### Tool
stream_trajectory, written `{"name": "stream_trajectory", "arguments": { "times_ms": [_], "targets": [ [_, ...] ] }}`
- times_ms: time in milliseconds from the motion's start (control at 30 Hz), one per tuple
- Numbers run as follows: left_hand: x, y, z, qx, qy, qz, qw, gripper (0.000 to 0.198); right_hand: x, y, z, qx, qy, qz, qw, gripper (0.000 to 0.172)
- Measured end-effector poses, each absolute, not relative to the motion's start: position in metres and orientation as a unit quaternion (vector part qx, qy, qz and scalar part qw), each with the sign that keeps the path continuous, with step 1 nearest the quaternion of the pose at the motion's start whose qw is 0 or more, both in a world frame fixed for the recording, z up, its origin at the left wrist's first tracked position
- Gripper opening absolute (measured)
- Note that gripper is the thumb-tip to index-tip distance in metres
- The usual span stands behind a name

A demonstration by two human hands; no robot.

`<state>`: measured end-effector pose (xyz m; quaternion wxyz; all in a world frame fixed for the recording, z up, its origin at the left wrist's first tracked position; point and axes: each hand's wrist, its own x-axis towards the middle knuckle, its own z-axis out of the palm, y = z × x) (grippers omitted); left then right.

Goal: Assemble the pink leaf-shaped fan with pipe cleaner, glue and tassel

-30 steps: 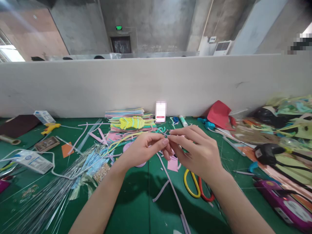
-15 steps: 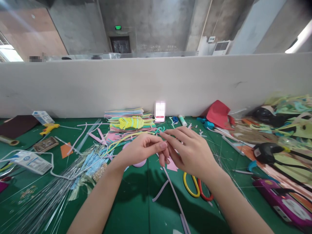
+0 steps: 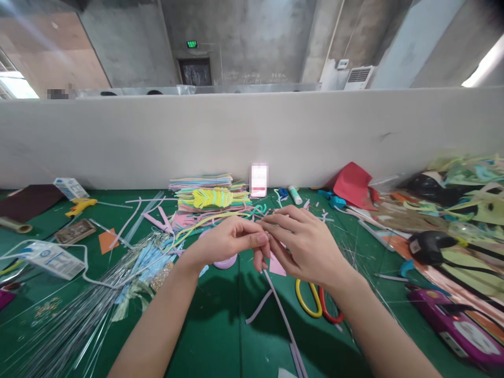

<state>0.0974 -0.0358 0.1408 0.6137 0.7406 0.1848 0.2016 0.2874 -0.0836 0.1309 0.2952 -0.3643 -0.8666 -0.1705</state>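
Long, thin lilac strip (image 3: 282, 315): on green desk (image 3: 214, 344), running toward us from below fingertips | left hand (image 3: 224, 242), right hand (image 3: 305, 244): fingertips gathered together; grasp hidden, we cannot tell | right hand shifted leftward since one second ago

L hand (image 3: 224, 242) & R hand (image 3: 311, 247) touching, fingers (image 3: 286, 223) bent.

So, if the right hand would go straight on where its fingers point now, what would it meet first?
Most likely the left hand: the right hand points toward its fingertips, and they seem to touch or nearly so, though depth is unclear.
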Motion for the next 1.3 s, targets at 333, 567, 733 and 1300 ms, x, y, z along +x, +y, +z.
{"name": "stream_trajectory", "arguments": {
  "times_ms": [333, 567, 733, 1300],
  "targets": [
    [0.098, -0.030, 0.134, 0.623, 0.256, 0.319, 0.667, 0.034, 0.289, -0.081, 0.130, -0.456, -0.807, -0.103, 0.361, 0.038],
    [0.100, -0.023, 0.130, 0.560, 0.311, 0.399, 0.655, 0.035, 0.296, -0.070, 0.130, -0.520, -0.671, 0.307, 0.430, 0.041],
    [0.105, -0.031, 0.133, 0.606, 0.312, 0.318, 0.659, 0.040, 0.288, -0.068, 0.128, -0.453, -0.668, 0.387, 0.446, 0.031],
    [0.103, -0.032, 0.135, 0.628, 0.285, 0.307, 0.656, 0.026, 0.287, -0.068, 0.123, -0.414, -0.489, 0.457, 0.617, 0.029]
  ]
}}
